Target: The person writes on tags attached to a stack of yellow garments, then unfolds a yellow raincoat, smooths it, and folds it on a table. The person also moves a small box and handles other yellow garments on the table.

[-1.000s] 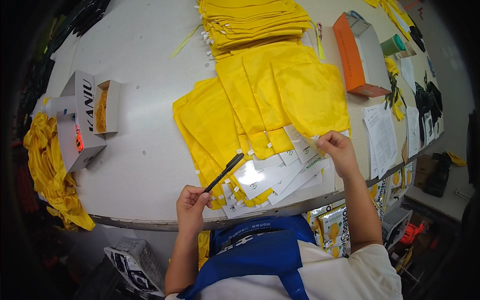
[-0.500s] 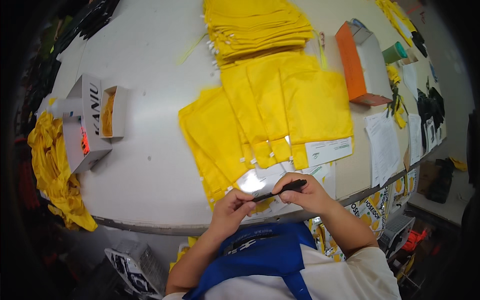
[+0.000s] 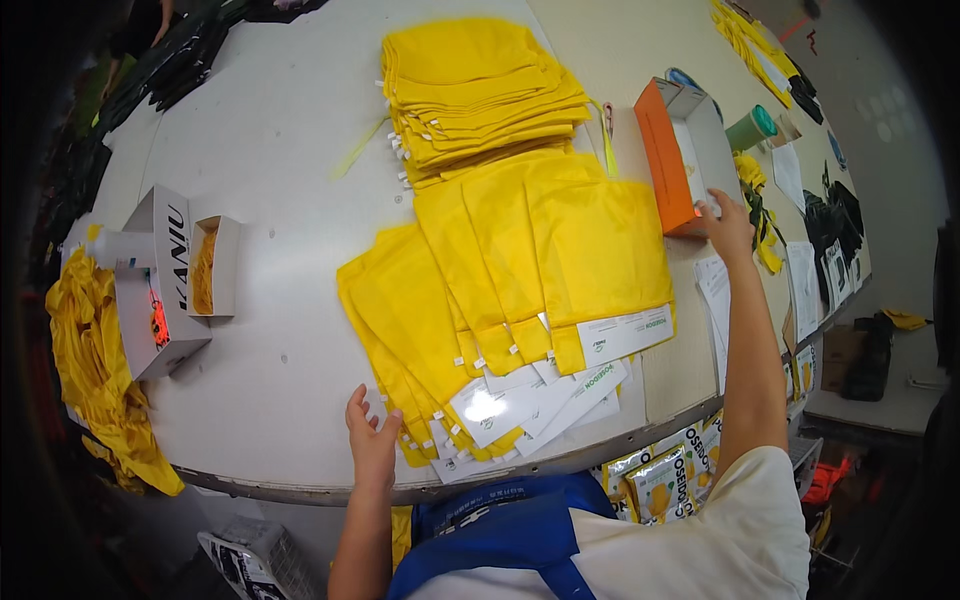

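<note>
My left hand [image 3: 374,440] is over the table's front edge, beside the lower left corner of the fanned yellow bags [image 3: 400,290]. Its fingers are apart with nothing in them. At the near end of an open orange-and-white box [image 3: 655,150], my right hand [image 3: 730,226] has its fingers bent over the rim, apart, with no object showing in them. White printed sheets [image 3: 625,337] stick out from the near ends of the overlapping yellow bags. Behind these lies a thick stack of folded yellow fabric [image 3: 480,90]. The black pen is not visible.
On the left stand a grey-white box [image 3: 160,285], a small tray of yellow bands [image 3: 207,268] and a heap of yellow fabric [image 3: 85,350]. Papers [image 3: 715,300], a green-lidded cup [image 3: 755,127] and black items [image 3: 833,220] lie at the right.
My hands have parted. The right one has gone up and right to the orange box, the left one down and left. The black pen both held has gone from sight.
</note>
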{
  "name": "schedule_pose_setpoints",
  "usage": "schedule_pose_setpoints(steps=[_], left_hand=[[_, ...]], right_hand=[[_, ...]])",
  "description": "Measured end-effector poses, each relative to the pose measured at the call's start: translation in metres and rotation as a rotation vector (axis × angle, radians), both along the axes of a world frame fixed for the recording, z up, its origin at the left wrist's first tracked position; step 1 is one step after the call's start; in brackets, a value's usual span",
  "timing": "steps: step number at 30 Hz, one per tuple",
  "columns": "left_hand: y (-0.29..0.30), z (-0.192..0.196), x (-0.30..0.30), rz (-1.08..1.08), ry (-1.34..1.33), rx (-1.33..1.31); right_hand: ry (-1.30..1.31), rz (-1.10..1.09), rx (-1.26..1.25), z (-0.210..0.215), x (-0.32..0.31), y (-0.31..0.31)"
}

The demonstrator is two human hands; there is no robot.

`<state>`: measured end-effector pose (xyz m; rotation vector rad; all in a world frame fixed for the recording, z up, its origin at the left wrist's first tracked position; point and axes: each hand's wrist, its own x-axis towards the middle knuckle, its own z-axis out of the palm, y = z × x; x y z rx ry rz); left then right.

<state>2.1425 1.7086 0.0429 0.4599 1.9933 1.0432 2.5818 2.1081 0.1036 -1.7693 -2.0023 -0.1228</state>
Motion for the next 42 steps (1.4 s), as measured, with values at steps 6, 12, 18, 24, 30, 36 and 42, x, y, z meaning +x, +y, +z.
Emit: schedule_pose_setpoints(steps=[6, 12, 18, 24, 30, 36, 42], left_hand=[[0.020, -0.001, -0.001, 0.124, -0.261, 0.042], [0.041, -0.017, -0.019, 0.126, -0.349, -0.031], [0.056, -0.004, 0.003, 0.087, -0.338, 0.070], [0.060, -0.009, -0.004, 0.087, -0.322, 0.020], [0.064, -0.014, -0.003, 0.059, -0.186, 0.031], [0.028, -0.025, -0.040, 0.166, -0.169, 0.044], [0.040, -0.008, -0.045, 0.227, -0.208, -0.091]], right_hand=[[0.459, -0.010, -0.346, -0.078, -0.038, -0.078], [0.002, -0.013, -0.341, -0.121, -0.061, -0.112], [0.003, 0.209, -0.545, -0.074, -0.140, -0.185], [0.399, 0.055, -0.704, -0.079, -0.117, -0.158], [0.301, 0.549, -0.938, -0.035, -0.121, -0.171], [1.137, 0.090, -0.152, 0.043, 0.023, 0.010], [0.375, -0.591, -0.154, -0.048, 0.162, 0.144]])
